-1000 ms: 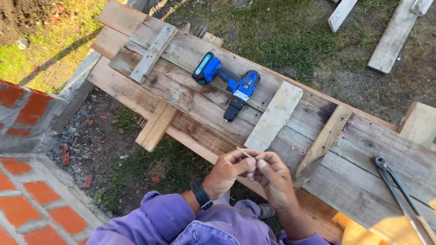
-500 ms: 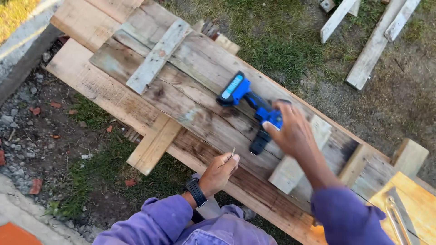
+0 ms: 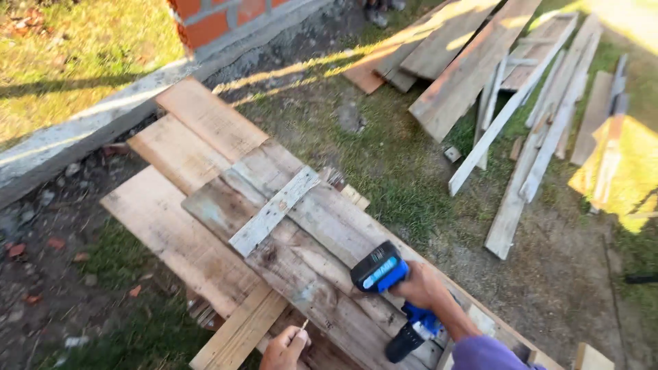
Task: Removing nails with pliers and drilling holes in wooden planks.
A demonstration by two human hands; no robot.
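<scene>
1. Panel of weathered planks (image 3: 205,226): lying flat over grass and dirt, with a pale cross batten (image 3: 274,211) laid across it. Best worked on where the boards sit firm, not on an overhanging end.
2. Blue cordless drill (image 3: 394,301): lying on the planks near the bottom edge of the view, battery end toward the batten, chuck end pointing down and away. Best lifted with the chuck kept clear of the other hand.
3. Right hand (image 3: 423,288): closed around the drill's handle, wrist straight. A full wrap before lifting seems wise, finger off the trigger until the bit is seated.
4. Left hand (image 3: 284,348): fingertips pinched together on a small screw (image 3: 304,325), tip up, just above the plank edge. Best stood upright on the wood and held low on the shank, well apart from the chuck.
</scene>
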